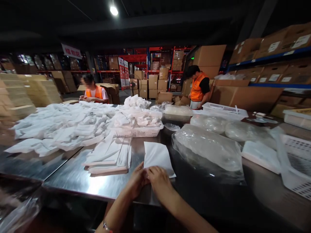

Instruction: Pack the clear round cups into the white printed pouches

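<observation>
Both my hands meet at the near edge of a flat white bag (157, 155) that looks like soft cloth or paper. My left hand (138, 177) closes on its lower left corner. Fingers bent, my right hand (157, 177) pinches the same edge just beside it. The bag's far end points away from me over the metal table (70, 171). To the left lies a stack of flat white bags (110, 155). Behind that stack, a white perforated basket (138, 132) is heaped with filled white bags. My fingertips partly hide what they grip.
A large heap of white bags (63, 123) covers the table's left. On the right lie clear plastic sacks (206, 147) and white baskets (296, 161). Across the table are two people in orange vests, one seated (96, 92), one standing (198, 85). Cartons (31, 90) stand far left.
</observation>
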### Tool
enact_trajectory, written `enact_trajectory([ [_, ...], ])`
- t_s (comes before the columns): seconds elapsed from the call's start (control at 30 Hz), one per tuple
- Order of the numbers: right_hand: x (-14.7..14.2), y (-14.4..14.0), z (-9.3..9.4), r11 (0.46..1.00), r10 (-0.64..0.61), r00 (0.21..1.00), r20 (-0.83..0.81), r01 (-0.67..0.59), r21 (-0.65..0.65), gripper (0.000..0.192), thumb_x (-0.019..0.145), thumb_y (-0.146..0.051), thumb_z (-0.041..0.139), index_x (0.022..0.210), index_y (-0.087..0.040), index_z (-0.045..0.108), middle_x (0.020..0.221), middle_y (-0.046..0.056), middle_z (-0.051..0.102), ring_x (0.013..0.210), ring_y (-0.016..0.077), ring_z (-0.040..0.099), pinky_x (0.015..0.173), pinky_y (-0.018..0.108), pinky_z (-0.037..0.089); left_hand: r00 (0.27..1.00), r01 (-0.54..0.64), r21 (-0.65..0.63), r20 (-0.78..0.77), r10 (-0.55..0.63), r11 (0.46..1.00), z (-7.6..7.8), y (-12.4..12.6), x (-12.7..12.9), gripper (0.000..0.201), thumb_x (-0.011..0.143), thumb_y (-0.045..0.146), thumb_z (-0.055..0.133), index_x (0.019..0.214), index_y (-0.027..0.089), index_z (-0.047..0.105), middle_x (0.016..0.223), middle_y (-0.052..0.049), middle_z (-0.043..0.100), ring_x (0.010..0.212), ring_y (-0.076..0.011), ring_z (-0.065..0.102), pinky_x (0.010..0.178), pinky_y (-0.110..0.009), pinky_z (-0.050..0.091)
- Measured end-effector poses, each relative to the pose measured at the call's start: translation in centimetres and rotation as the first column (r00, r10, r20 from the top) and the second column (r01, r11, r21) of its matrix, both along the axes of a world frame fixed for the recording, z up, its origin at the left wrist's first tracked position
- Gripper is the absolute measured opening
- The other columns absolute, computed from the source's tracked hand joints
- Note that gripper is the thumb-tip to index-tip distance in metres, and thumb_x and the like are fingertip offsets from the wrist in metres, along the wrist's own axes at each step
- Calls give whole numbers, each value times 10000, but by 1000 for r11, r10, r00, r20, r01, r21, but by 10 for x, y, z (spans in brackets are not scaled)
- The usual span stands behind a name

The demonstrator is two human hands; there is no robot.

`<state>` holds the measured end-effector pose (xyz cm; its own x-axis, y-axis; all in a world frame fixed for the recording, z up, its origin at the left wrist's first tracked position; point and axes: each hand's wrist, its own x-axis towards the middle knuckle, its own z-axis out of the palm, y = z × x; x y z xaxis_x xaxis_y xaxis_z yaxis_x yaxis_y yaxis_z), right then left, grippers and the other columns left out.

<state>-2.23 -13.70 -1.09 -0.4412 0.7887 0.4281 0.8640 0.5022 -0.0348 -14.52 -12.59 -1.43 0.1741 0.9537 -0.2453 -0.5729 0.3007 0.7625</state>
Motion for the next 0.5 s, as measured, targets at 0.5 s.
enact_trajectory([
  [0.5,-27,-12,-21,994,-106,987,-124,109,16,192,874,-38,497,856,-202,595,870,38,624,866,209,579,805,342,448,983,11,-58,184,0,998,6,-12,2,593,645,-65,526,1200,141,550,580,71,504,447,-52,480,451,-116,373],
])
